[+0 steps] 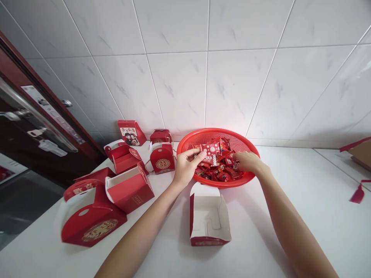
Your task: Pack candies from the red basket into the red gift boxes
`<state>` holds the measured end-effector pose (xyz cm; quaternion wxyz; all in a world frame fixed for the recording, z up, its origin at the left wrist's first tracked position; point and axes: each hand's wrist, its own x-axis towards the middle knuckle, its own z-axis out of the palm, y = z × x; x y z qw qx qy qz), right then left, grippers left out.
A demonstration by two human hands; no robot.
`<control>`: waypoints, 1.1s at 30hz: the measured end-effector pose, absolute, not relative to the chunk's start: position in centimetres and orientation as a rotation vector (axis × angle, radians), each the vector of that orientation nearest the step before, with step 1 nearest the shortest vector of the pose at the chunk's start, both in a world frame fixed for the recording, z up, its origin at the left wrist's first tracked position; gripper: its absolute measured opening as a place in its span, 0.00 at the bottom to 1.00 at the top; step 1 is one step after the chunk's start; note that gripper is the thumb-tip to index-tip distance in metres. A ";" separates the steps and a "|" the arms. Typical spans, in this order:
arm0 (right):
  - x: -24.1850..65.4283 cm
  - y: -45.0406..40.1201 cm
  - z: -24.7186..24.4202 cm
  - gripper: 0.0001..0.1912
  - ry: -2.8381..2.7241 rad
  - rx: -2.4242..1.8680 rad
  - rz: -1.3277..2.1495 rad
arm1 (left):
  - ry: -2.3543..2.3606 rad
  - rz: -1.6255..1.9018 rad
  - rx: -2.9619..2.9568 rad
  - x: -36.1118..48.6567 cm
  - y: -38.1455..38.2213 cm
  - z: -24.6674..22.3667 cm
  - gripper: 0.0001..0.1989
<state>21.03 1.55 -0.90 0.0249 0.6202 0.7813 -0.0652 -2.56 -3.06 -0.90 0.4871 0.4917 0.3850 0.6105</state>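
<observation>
A red plastic basket (216, 132) with mesh sides stands near the wall, holding a heap of red wrapped candies (224, 175). Over its left rim, my left hand (187, 165) is closed on candy packets (211, 151), red ones with white print, thumb on top. Inside the basket's right side is my right hand (249, 161), fingers down among the candies. Its fingertips are partly hidden, so what they grip cannot be made out. Just in front of the basket, between my forearms, an open red box (209, 218) shows its bare white inside.
Several red gift boxes (130, 189) with gold emblems stand on the left of the white table (162, 255). A tiled wall (176, 85) closes the back. A dark door with keys (49, 144) is at left, a cardboard box (361, 154) and red tassel (358, 194) at right.
</observation>
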 end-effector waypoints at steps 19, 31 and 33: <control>18.8 -1.8 1.8 0.22 2.547 1.697 -0.651 | 0.943 1.481 1.180 -2.7 -2.9 -1.0 0.19; 20.7 0.2 0.8 0.13 2.579 1.962 -0.474 | 0.972 1.479 1.153 -2.8 -2.9 -0.9 0.18; 20.7 0.1 0.9 0.10 2.596 1.984 -0.473 | 0.984 1.492 1.153 -2.8 -2.8 -0.9 0.18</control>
